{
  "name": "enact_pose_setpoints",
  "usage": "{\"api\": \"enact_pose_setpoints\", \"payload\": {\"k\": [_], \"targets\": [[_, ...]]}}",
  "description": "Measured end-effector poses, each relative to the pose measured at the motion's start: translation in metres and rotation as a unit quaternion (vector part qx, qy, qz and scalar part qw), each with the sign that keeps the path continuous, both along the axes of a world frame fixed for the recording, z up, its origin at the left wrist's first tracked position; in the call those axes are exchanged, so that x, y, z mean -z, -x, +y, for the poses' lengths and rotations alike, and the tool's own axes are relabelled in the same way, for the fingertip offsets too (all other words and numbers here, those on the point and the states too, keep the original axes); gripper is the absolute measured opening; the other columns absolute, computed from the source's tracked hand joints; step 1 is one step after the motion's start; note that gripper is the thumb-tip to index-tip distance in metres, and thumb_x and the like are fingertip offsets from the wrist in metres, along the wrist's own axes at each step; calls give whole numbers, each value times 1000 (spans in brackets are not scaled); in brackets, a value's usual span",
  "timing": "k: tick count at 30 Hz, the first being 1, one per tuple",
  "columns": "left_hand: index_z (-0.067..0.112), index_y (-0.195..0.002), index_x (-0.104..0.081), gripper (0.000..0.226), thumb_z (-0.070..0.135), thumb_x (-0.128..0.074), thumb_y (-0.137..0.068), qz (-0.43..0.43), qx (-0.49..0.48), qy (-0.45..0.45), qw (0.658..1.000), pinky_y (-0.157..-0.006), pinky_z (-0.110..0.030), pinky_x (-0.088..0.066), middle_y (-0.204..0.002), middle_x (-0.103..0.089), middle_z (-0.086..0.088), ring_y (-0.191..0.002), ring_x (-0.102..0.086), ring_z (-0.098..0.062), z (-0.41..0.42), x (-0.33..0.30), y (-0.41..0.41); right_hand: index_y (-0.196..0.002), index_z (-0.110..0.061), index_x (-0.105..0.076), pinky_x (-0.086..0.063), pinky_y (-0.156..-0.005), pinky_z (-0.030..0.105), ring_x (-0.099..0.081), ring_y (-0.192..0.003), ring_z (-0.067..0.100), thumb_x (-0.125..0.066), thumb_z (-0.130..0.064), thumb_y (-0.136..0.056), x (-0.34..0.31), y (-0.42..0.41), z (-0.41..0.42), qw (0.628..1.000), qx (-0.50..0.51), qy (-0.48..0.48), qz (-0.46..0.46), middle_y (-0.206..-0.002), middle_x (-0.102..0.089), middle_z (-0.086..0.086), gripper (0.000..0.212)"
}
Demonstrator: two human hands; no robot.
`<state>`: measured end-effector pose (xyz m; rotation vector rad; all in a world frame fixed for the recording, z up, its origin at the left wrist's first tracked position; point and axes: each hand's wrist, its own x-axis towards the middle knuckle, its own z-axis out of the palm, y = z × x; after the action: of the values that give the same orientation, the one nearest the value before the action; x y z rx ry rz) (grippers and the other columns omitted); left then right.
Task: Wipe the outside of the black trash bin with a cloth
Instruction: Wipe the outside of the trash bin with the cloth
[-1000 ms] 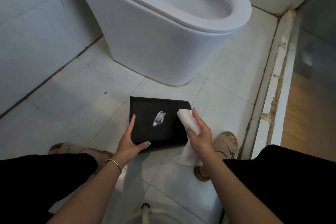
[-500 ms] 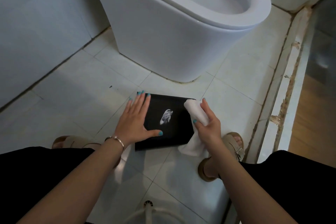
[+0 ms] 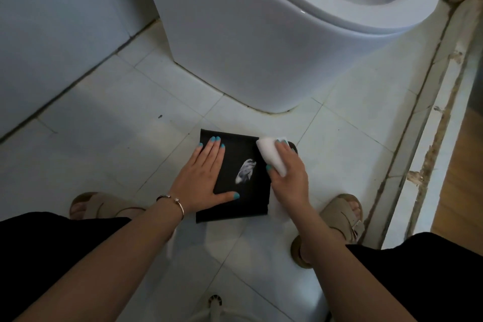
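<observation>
Since a second ago, your left hand (image 3: 202,181) has gone from gripping the near edge of the black trash bin (image 3: 243,165) to lying flat on its upturned side, fingers spread, thumb along the near part. Your right hand (image 3: 288,175) has carried the white cloth (image 3: 271,157) up onto the bin's far right corner and now presses it there, fingers wrapped over the wad.

You have the bin lying on its side on the tiled floor (image 3: 109,123), just in front of the toilet (image 3: 261,42) and between your sandalled feet. A pale printed mark shows on the black face between your hands.

Judging by its thin walls, the bin looks light and fairly stiff, with a smooth surface that may skate on the tile under a firm wipe. Your flat palm is a sensible brace; for turning it to reach another side, take it by an edge or the rim. The cloth is soft and bunches easily, so keep it folded under your fingers.
</observation>
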<state>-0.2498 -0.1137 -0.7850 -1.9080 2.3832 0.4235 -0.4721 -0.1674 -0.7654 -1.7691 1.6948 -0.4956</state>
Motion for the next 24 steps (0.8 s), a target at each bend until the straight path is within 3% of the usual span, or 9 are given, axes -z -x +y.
{"api": "enact_pose_setpoints", "payload": {"k": [2, 4, 10, 15, 19, 24], "targets": [[-2, -152, -2, 121, 91, -17, -77, -6, -8, 1, 1000, -121, -46, -9, -160, 4, -20, -149, 7, -30, 0, 0, 0, -147, -36, -34, -26, -115, 42, -24, -143, 24, -62, -36, -90, 7, 2, 0, 997, -10, -1, 74, -158, -24, -4, 63], [-2, -152, 0, 125, 93, -18, -73, -8, -41, -1, 999, -121, -47, -7, -160, 7, -22, -148, 8, -32, 2, -1, 1, -147, -44, -28, -23, -114, 48, -17, -145, 26, -52, -52, -91, 8, 1, 1, 992, -9, -15, 125, -161, -14, -6, 62], [-1, -151, 11, 133, 93, -28, -66, 37, -131, -30, 990, -118, -43, 6, -157, 23, -22, -146, 18, -33, 6, 6, 13, -145, -40, -35, -27, -107, 45, -30, -133, 28, -49, -42, -96, 7, -14, 5, 992, 23, -10, 126, -159, -20, -3, 51], [-3, -151, 5, 133, 92, -30, -65, 42, -138, -20, 989, -120, -46, -1, -158, 15, -23, -148, 12, -34, 6, 10, 14, -141, -38, -44, -36, -95, 47, -40, -117, 31, -32, -54, -88, 8, -39, 18, 990, -34, 22, 138, -155, -31, 2, 57], [-4, -152, -2, 132, 92, -31, -66, 28, -131, -2, 991, -120, -48, -4, -159, 7, -25, -148, 7, -36, 7, 5, 14, -138, -34, -49, -44, -85, 44, -49, -103, 30, -38, -47, -89, 12, -28, 15, 985, -56, 77, 146, -149, -40, 5, 52], [-1, -151, -16, 121, 89, -32, -72, 20, -120, 18, 992, -118, -56, -9, -159, -6, -25, -147, 2, -40, 9, 3, 17, -138, -34, -49, -42, -89, 48, -47, -112, 31, -44, -46, -90, 11, -28, 15, 980, -29, 65, 187, -151, -38, 2, 50]]}}
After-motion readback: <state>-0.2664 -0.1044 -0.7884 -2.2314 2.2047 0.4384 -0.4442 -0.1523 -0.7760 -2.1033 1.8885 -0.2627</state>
